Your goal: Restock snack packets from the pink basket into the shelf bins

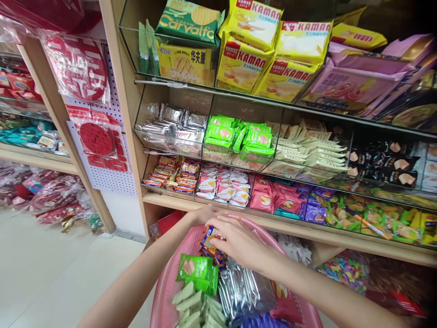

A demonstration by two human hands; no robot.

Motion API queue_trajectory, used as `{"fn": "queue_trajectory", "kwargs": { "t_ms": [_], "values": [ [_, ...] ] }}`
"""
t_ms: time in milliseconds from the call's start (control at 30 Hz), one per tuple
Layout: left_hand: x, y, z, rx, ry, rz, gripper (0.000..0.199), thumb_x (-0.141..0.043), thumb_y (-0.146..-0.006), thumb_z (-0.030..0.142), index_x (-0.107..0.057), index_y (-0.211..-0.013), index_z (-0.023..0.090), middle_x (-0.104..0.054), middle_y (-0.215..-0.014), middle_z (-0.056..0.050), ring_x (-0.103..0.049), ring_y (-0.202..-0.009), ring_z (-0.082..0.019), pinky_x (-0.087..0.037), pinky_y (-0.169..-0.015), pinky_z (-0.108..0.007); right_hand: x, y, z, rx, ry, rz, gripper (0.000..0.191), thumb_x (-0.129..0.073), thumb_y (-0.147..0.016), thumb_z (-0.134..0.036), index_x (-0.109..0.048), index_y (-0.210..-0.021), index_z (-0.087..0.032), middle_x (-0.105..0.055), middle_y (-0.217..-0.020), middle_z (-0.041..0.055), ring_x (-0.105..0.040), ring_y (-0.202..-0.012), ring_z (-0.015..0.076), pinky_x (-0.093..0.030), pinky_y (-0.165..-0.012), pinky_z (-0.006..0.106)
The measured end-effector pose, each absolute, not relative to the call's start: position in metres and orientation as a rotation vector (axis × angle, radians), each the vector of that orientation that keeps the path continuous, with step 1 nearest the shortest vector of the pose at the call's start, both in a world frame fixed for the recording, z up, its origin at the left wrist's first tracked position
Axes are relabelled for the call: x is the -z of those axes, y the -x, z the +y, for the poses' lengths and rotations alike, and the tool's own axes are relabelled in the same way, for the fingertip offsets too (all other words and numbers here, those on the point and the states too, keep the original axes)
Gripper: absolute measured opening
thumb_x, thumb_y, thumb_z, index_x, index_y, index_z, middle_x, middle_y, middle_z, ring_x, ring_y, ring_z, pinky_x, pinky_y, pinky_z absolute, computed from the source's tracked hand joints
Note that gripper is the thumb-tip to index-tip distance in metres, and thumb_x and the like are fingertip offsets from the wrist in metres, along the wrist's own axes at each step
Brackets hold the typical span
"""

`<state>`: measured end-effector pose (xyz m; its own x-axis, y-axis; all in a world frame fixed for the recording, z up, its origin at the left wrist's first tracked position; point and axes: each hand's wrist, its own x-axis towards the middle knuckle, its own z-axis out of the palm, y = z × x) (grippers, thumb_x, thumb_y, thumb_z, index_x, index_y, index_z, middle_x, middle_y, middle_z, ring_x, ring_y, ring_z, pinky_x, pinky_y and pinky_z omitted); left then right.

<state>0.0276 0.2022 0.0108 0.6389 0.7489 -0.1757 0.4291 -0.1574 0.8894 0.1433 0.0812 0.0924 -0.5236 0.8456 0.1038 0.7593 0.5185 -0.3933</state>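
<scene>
A pink plastic basket [160, 284] sits below the shelf, partly filled with wrapped snacks. My right hand [235, 237] reaches over its far side, fingers curled on an orange and blue snack packet [211, 239]. More packets of that kind lie just under it. By the basket's far rim is my left hand [201, 214]; its fingers are mostly hidden, so its grip does not show. Inside the basket I see green packets [198, 273], pale cream packets [189, 305], silver packets [246, 291], a red packet [288, 305] and purple ones [262, 321] at the bottom.
A wooden shelf [341, 234] with clear-fronted bins stands ahead. Orange packets [187, 171], white and pink packets [223, 187] and green packets [257, 139] fill some bins. Yellow wafer packs [246, 64] line the top. Red decorations [97, 139] hang at left above the tiled floor [68, 273].
</scene>
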Motion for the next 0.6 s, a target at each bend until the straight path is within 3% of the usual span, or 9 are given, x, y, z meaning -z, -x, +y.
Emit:
{"fn": "queue_trajectory", "kwargs": {
  "t_ms": [167, 267, 600],
  "values": [
    [-0.015, -0.027, 0.203, -0.38, -1.862, 0.998, 0.047, -0.055, -0.068, 0.061, -0.047, -0.05, 0.019, -0.034, -0.045, 0.005, -0.032, -0.048, -0.01, -0.025, -0.048, -0.024, -0.078, -0.13, 0.082, -0.205, 1.403, -2.632, 0.014, -0.049, -0.083, -0.017, -0.055, -0.096, -0.018, -0.06, -0.096, 0.0051, -0.058, -0.084, 0.0213, -0.038, -0.065, 0.029],
    [-0.012, -0.027, 0.205, -0.36, -1.905, 1.012, 0.052, -0.05, -0.068, 0.068, -0.046, -0.051, 0.018, -0.033, -0.046, 0.005, -0.031, -0.048, -0.01, -0.024, -0.049, -0.024, -0.069, -0.125, 0.083, -0.181, 1.427, -2.652, 0.013, -0.051, -0.083, -0.018, -0.053, -0.096, -0.018, -0.061, -0.095, 0.005, -0.06, -0.083, 0.022, -0.038, -0.063, 0.029],
    [-0.012, -0.025, 0.203, -0.371, -1.928, 0.983, 0.061, -0.04, -0.066, 0.078, -0.04, -0.054, 0.018, -0.03, -0.051, 0.005, -0.026, -0.051, -0.009, -0.021, -0.049, -0.024, -0.046, -0.107, 0.086, -0.013, 1.478, -2.711, 0.02, -0.046, -0.08, -0.009, -0.057, -0.096, -0.013, -0.065, -0.092, 0.0108, -0.058, -0.092, 0.0257, -0.041, -0.08, 0.036]
  ]
}}
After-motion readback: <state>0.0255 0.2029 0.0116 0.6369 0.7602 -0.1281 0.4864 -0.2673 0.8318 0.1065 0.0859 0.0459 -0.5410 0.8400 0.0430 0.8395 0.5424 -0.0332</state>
